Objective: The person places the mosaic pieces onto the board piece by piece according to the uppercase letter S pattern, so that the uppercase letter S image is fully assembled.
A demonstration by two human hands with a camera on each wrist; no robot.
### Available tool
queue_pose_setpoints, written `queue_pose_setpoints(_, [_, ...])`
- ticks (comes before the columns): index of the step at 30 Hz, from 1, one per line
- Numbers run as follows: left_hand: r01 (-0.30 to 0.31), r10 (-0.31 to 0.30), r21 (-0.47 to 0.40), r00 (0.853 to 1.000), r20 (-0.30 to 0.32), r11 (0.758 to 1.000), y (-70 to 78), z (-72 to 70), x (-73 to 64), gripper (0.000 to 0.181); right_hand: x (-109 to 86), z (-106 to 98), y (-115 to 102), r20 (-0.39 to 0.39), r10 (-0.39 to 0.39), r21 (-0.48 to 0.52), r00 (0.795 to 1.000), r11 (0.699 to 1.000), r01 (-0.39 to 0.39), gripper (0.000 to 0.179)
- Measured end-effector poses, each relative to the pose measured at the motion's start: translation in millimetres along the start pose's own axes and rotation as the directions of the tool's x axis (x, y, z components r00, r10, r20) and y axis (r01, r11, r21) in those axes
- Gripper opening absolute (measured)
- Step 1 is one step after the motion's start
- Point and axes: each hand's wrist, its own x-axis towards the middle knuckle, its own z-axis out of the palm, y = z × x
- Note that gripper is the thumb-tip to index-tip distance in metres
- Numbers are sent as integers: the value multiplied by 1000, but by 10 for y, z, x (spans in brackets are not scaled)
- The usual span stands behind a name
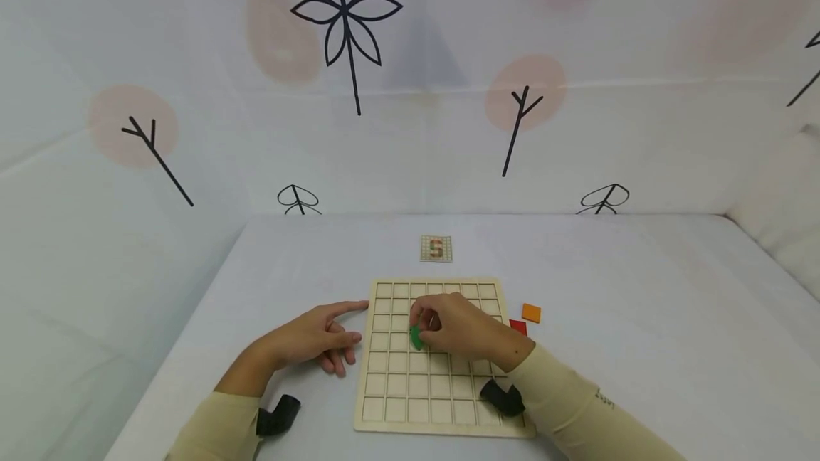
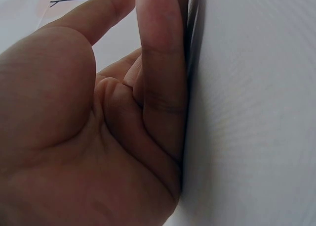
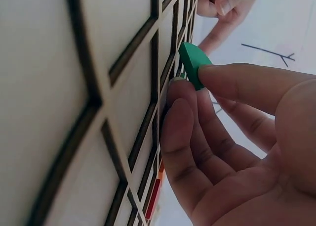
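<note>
My right hand pinches a small green piece with a curved edge between thumb and fingertips, tilted just over the wooden grid board. Another bit of green shows beside the fingertips in the right wrist view. To the board's left, my left hand rests on the table, its index finger stretched out with the tip at the board's left edge. Its other fingers bend loosely and hold nothing; the left wrist view shows mostly palm and fingers along the white surface.
Right of the board lie an orange square tile and a red tile, the red one partly hidden by the right forearm. Behind the board is a small card with an S-shaped pattern on a grid. A printed cloth hangs behind the table.
</note>
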Motion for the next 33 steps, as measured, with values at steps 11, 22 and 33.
queue_pose_setpoints(11, [-4, 4, 1, 1000, -4, 1000, 41, 4, -25, 69, 4, -21, 12, 7, -13, -16, 1000, 1000, 13, 14])
queue_pose_setpoints(22, [10, -10, 10, 1000, -9, 1000, 52, 1, -31, 69, 0, -16, 4, 29, -28, -38, 999, 999, 29, 11])
queue_pose_setpoints(33, [20, -20, 12, 1000, -7, 1000, 37, 3, -20, 69, 1, -2, 20, 31, -61, -98, 998, 993, 64, 9])
